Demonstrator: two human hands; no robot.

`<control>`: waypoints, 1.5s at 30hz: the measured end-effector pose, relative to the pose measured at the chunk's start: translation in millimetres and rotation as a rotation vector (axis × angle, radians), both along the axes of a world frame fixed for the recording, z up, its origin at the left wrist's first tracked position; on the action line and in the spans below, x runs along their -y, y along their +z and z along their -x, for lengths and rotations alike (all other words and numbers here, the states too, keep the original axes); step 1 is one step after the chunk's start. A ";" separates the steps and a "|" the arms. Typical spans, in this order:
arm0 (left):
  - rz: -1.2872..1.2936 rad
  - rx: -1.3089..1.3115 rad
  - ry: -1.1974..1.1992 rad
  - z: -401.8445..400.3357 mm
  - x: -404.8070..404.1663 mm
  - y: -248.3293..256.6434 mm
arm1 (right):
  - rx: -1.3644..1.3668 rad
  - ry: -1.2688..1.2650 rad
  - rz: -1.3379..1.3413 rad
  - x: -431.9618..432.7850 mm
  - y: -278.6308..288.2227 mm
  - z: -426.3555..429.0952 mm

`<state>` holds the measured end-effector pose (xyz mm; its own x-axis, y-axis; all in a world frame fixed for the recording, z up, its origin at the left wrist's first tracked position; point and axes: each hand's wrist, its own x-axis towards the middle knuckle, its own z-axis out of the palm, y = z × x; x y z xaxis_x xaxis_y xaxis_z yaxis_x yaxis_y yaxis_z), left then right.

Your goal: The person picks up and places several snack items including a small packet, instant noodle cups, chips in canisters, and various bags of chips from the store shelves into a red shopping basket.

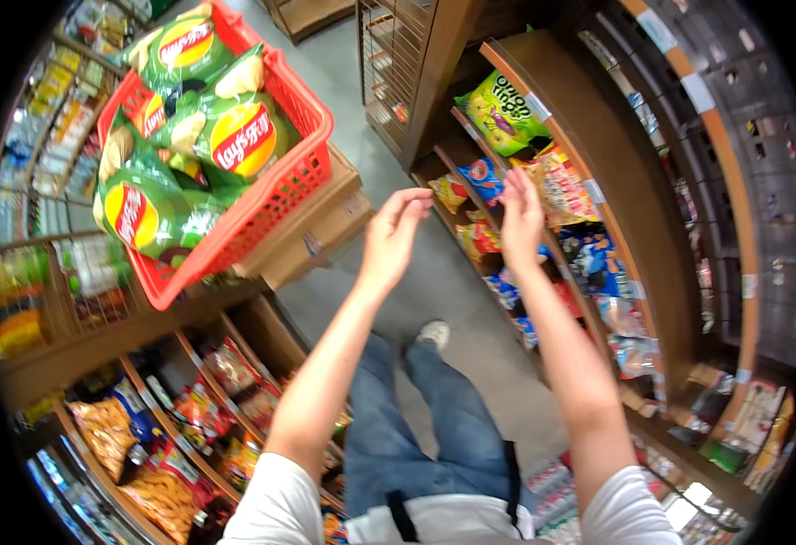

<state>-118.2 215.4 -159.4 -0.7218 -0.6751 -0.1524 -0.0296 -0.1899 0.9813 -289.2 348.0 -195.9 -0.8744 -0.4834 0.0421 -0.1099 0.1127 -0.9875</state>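
Observation:
Both my arms reach forward over the aisle. My left hand is raised with bent fingers and nothing in it, between the basket and the right-hand shelves. My right hand holds nothing; it is up in front of the snack shelves, and whether it touches a bag there I cannot tell. A red plastic shopping basket full of green Lay's chip bags sits on brown cardboard boxes at the upper left. Just beyond my right hand, a green bag of onion rings and a red and yellow snack bag lie on a shelf.
Brown shelving with a wide top board runs along the right. Lower left, divided shelves hold snack bags. A wire rack stands ahead. My legs in jeans and one pale shoe are on the grey floor.

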 end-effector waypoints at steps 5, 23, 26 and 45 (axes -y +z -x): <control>0.102 0.017 -0.077 31.0 16.3 -54.5 | -0.082 -0.135 -0.078 11.3 -28.4 35.5; 0.492 -0.029 -0.104 239.2 100.2 -159.8 | -0.151 -0.292 -0.280 58.2 -120.3 114.0; 0.088 -0.036 -0.211 246.8 86.1 -153.6 | -0.150 -0.286 -0.260 58.3 -134.1 117.8; 0.736 0.066 -0.200 203.4 109.3 -147.9 | -0.311 -0.271 -0.118 60.2 -114.8 63.0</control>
<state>-321.6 106.0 -307.3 -0.8459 -0.4769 0.2389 -0.0579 0.5274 0.8477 -352.3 287.8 -310.7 -0.9249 -0.2554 0.2818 -0.3511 0.2883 -0.8909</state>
